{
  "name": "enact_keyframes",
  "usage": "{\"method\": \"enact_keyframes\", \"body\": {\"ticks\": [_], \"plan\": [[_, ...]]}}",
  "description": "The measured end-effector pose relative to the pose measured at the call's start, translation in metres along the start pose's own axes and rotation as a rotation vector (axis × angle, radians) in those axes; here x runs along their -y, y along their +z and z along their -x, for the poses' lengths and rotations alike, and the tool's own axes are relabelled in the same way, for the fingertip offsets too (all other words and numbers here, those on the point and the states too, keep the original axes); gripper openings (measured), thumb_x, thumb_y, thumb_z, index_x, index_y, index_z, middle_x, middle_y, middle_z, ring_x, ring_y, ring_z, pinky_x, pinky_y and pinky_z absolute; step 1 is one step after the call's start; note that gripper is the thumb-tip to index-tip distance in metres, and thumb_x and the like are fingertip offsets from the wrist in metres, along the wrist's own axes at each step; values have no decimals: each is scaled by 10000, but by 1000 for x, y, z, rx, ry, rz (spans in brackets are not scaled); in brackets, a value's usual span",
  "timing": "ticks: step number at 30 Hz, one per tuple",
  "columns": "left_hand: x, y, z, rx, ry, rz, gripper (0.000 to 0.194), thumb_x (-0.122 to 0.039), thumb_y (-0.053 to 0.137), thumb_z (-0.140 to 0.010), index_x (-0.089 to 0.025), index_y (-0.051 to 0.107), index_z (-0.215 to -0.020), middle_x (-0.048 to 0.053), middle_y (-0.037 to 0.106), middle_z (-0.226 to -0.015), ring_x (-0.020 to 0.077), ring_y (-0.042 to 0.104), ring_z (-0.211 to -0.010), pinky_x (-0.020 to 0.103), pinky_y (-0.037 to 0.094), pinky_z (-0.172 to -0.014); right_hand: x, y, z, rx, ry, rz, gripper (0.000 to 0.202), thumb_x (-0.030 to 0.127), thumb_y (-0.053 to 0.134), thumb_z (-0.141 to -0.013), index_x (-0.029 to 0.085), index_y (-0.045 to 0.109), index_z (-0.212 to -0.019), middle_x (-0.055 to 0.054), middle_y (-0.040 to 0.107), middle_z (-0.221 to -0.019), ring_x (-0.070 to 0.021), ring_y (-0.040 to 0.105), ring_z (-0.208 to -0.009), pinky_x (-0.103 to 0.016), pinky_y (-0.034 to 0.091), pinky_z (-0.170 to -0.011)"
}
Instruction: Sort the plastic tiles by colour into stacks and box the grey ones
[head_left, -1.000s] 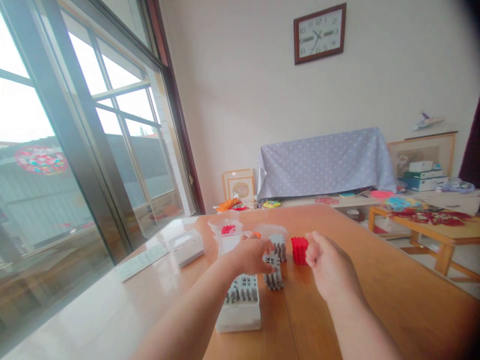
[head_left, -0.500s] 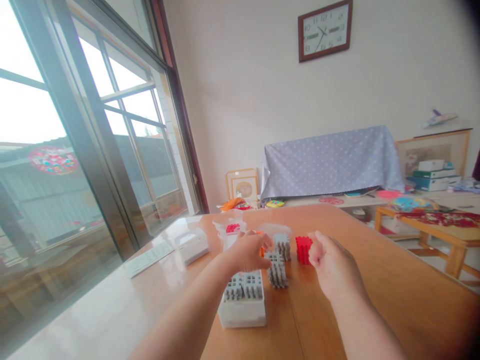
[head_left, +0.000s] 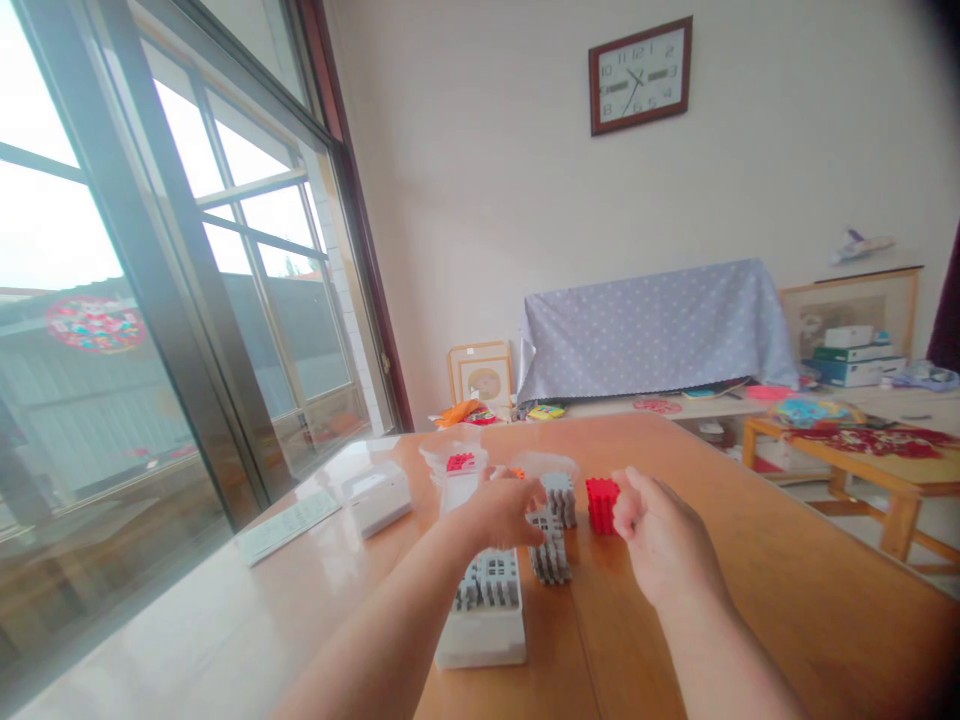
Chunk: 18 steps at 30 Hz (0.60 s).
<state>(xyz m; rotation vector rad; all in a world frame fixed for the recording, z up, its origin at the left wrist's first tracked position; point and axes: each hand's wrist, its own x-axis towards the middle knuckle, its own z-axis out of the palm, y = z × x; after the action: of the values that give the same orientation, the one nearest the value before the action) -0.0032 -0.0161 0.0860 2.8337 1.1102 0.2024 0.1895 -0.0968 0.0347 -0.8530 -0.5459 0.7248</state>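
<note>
My left hand [head_left: 504, 512] is over the white box [head_left: 481, 637], its curled fingers apart beside the front grey stack [head_left: 551, 556]; whether it touches the stack is hard to tell. Grey window-patterned pieces [head_left: 491, 580] stand in that box. A second grey stack [head_left: 559, 497] is just behind the front one. My right hand [head_left: 654, 530] has its fingers curled closed right beside a red stack [head_left: 602, 505]; what they hold, if anything, is hidden. A bit of orange [head_left: 519, 473] shows behind my left hand.
A white lid-like box [head_left: 376, 497] and a printed sheet [head_left: 289, 527] lie left on the wooden table [head_left: 750, 600]. Behind my left hand is a clear bag [head_left: 450, 440] with red pieces [head_left: 460, 462]. A wooden stool [head_left: 892, 480] stands at the right.
The view has shifted slightly. My left hand has moved a little towards the front grey stack, covering more of the orange behind it. My right hand is nearly unchanged.
</note>
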Motion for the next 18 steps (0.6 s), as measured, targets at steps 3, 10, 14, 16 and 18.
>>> {"method": "enact_keyframes", "body": {"ticks": [3,10,14,16,18], "plan": [[-3,-5,5,-47,-5,16,393,-400,780,-686,-289,660,-1044,-4,741,-994,295,579,-1110,530,295,-1102,-1,0,0,-4,-3,-1,273,444,706,-811,176,674,-771,68,450,-464,-101,390,-442,-260,269,-438],[8,-31,54,-161,3,50,317,-342,744,-731,-273,657,-1028,8,728,-1081,275,571,-1094,457,356,-1062,0,1,0,-12,9,-28,255,410,731,-790,167,669,-742,66,465,-461,-94,394,-444,-267,294,-465],[23,-35,92,-172,-63,21,291,-296,735,-736,-273,671,-1019,17,722,-1029,274,578,-1078,456,339,-1073,-2,-2,-3,0,7,-37,259,409,753,-775,164,675,-753,58,479,-457,-102,403,-460,-270,310,-480],[29,-33,108,-159,-96,14,293,-300,736,-734,-275,677,-1020,21,708,-1010,272,579,-1075,437,364,-1044,-4,-3,-4,8,6,-34,257,408,756,-773,165,674,-755,56,479,-454,-105,405,-458,-275,311,-479],[32,-28,119,-147,-133,7,305,-315,745,-726,-280,683,-1023,24,690,-1007,276,577,-1078,417,387,-1017,-5,-4,-4,21,1,-28,256,413,757,-774,171,673,-762,58,473,-448,-109,407,-447,-283,315,-474]]}}
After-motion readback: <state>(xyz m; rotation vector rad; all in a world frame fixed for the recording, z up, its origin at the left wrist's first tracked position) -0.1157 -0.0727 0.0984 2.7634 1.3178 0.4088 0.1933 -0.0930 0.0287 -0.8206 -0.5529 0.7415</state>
